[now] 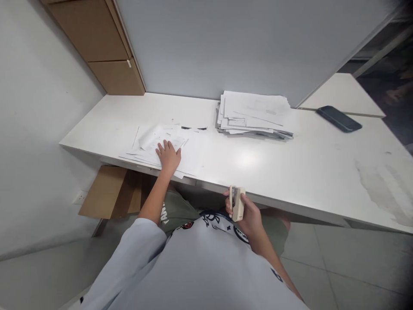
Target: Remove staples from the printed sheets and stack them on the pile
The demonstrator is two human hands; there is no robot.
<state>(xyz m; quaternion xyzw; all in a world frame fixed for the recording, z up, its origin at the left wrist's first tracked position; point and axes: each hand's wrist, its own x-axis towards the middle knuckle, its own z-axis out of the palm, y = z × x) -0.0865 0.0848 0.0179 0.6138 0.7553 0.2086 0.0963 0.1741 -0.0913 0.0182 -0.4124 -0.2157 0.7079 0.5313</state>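
Observation:
My left hand (169, 157) lies flat with its fingers spread on some loose sheets of paper (190, 148) at the left of the white desk. The top sheet under it is bent up and curls at its left side. In my right hand (250, 214) is a cream-coloured stapler (238, 204), held just off the desk's front edge and above my lap. My fingers and thumb wrap round its body. The stapler stands upright in the grip, apart from the papers.
A thick stack of papers (254, 112) sits at the back of the desk (309, 163), against the grey partition (226, 47). A dark phone (338, 119) lies at the right. Cardboard boxes (93, 38) stand at the back left, and an open carton (106, 191) is below the desk.

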